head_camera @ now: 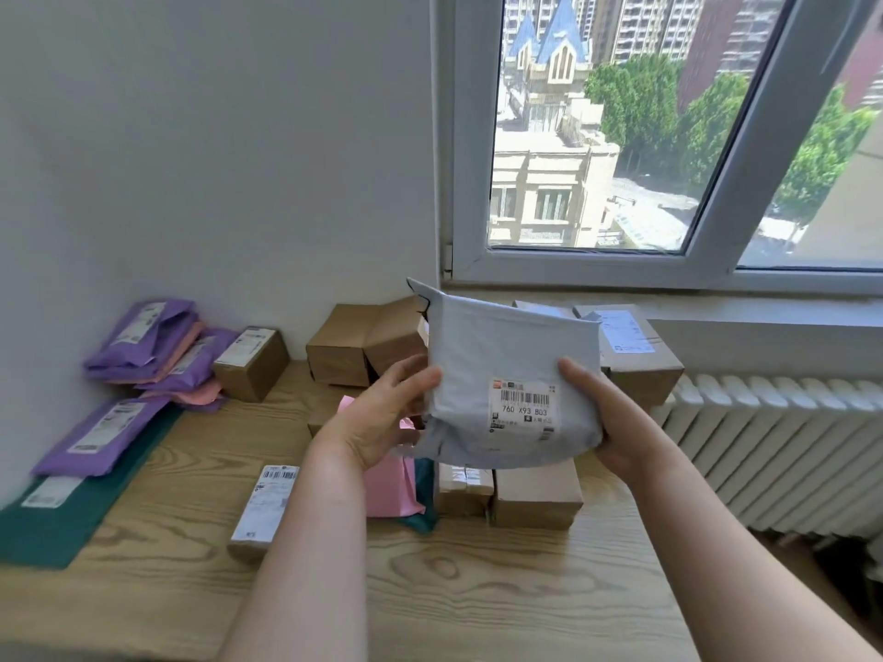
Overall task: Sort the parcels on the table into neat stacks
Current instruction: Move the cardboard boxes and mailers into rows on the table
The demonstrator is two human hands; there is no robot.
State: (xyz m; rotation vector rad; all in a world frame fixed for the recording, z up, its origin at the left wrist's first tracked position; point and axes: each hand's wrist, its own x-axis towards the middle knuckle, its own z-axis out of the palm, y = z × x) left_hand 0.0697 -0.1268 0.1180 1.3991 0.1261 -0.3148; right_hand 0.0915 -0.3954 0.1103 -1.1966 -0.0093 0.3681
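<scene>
fingers (pixel 414 377) of the left hand (pixel 377 418) curl round the left edge of a pale grey parcel (pixel 506 346). the right hand (pixel 609 418) grips the opposite edge, thumb laid on the front face. this soft mailer bag is held upright in the air between them, with its shipping label (pixel 525 408) facing the viewer just inside the right thumb. directly below the fingers, brown boxes (pixel 535 494) and a pink mailer (pixel 389 489) sit on the wooden table (pixel 478 594). cardboard cartons (pixel 363 341) stand behind the fingers. far out to the left of the left fingers, against the wall, lies a loose pile of purple mailers (pixel 153 346), with a green mailer (pixel 57 523) nearer the viewer. judging from this, the bag is being looked over before it is placed. to do it well, hold both edges so the soft bag does not sag. carry it to the soft bags on the left, not the boxes. lay it flat, label up, edges squared.
</scene>
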